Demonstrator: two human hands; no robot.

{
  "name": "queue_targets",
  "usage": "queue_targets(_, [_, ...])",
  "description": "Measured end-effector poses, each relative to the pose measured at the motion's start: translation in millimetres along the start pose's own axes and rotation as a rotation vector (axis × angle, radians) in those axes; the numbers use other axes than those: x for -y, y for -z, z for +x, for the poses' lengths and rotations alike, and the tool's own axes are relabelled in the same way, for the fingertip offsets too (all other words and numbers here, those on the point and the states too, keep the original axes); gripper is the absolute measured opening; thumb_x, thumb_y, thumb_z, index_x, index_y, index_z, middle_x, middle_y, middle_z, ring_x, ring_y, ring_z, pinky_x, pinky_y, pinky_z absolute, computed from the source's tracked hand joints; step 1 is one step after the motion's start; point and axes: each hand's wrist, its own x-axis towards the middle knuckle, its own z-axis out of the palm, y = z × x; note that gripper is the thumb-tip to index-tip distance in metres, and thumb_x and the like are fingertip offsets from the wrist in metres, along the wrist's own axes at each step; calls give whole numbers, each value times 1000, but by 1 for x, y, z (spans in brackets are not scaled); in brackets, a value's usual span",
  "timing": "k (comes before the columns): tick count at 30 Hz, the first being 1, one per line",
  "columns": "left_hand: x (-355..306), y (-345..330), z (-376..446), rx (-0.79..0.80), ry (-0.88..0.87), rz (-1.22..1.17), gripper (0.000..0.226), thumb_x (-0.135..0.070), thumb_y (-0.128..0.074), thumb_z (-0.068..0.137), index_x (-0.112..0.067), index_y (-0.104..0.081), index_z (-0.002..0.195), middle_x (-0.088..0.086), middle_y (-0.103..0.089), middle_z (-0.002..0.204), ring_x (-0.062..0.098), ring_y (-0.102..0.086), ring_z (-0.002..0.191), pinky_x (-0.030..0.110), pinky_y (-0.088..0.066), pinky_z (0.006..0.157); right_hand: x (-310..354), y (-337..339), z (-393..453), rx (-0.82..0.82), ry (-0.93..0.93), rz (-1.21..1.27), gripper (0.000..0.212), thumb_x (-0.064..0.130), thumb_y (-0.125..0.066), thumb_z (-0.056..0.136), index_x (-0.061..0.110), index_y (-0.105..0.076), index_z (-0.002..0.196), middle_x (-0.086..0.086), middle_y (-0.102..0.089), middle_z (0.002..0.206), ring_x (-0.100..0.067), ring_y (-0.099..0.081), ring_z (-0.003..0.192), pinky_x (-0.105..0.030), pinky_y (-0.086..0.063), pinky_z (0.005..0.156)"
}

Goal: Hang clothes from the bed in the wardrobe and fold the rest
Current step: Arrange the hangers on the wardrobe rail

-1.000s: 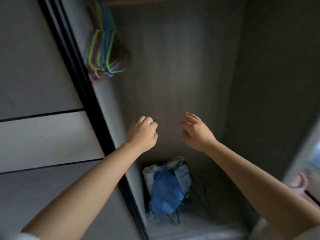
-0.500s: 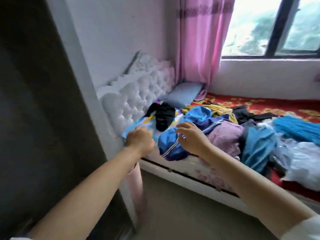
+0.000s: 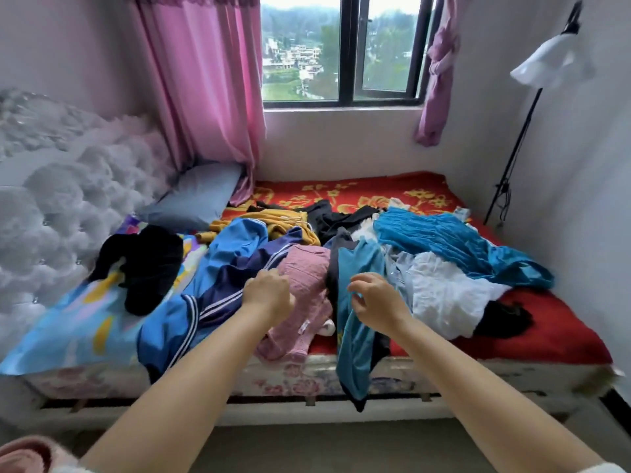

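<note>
Clothes pile (image 3: 341,254) on bed (image 3: 563,339) now right under both hands; a sec ago view was inside wardrobe w/ hangers. So next garment pick is starting. Left hand (image 3: 269,295) clenched over pink knit top (image 3: 304,302), right hand (image 3: 375,302) loosely curled at teal shirt (image 3: 355,336); actual grasp—can't tell.

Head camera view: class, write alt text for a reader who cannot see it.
Two bare arms reach over a heap of mixed clothes on a red floral bedspread, the left hand above a pink knitted garment, the right hand above a teal shirt. Behind are a pink curtain and a window.
</note>
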Motion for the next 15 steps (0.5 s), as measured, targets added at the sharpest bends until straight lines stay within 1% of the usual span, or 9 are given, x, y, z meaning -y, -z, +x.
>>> queue_targets(1, [1, -4, 17, 9, -9, 6, 34, -26, -40, 93, -9, -54, 118, 10, -50, 125, 27, -45, 117, 37, -40, 92, -10, -4, 10, 8, -19, -8, 29, 8, -48, 89, 3, -64, 112, -8, -56, 127, -22, -44, 124, -27, -34, 102])
queue_targets(2, [4, -5, 52, -5, -30, 20, 33, -25, -40, 93, -9, -55, 118, 11, -50, 125, 27, -45, 117, 36, -41, 92, -25, -8, 36, 0, -44, -25, 29, 8, -47, 89, 4, -63, 114, -8, -55, 128, -22, -43, 125, -26, -33, 102])
queue_targets(5, [10, -7, 106, 6, -67, 15, 33, -22, -40, 92, -9, -55, 119, 11, -50, 125, 27, -45, 118, 34, -42, 91, -52, -14, 80, -6, -131, -37, 31, 8, -46, 90, 4, -61, 117, -6, -54, 130, -20, -42, 126, -24, -30, 103])
queue_targets(6, [11, -5, 114, 8, -85, 24, 33, -22, -41, 92, -10, -54, 119, 12, -50, 126, 27, -45, 119, 35, -41, 92, -57, -12, 86, -5, -155, -30, 31, 8, -46, 90, 4, -61, 117, -6, -54, 130, -21, -42, 125, -25, -30, 103])
queue_targets(9, [24, -7, 178, 37, -131, 25, 34, -22, -42, 92, -10, -52, 122, 11, -47, 129, 27, -42, 122, 38, -39, 95, -77, -24, 130, 0, -239, 4, 29, 5, -46, 89, 1, -63, 113, -10, -57, 125, -23, -45, 122, -26, -31, 102])
queue_targets(11, [29, -14, 219, 51, -143, 6, 34, -22, -42, 92, -10, -51, 122, 11, -47, 130, 27, -41, 122, 38, -39, 95, -97, -31, 154, 4, -304, 24, 29, 2, -46, 88, -1, -63, 111, -11, -58, 123, -24, -46, 121, -25, -31, 100])
queue_targets(15, [22, -43, 277, 153, -172, 6, 32, -21, -42, 92, -10, -52, 121, 11, -48, 129, 28, -43, 121, 38, -41, 91, -142, -53, 181, 65, -428, 46, 27, 0, -48, 86, -2, -65, 108, -12, -62, 116, -27, -51, 115, -27, -35, 95])
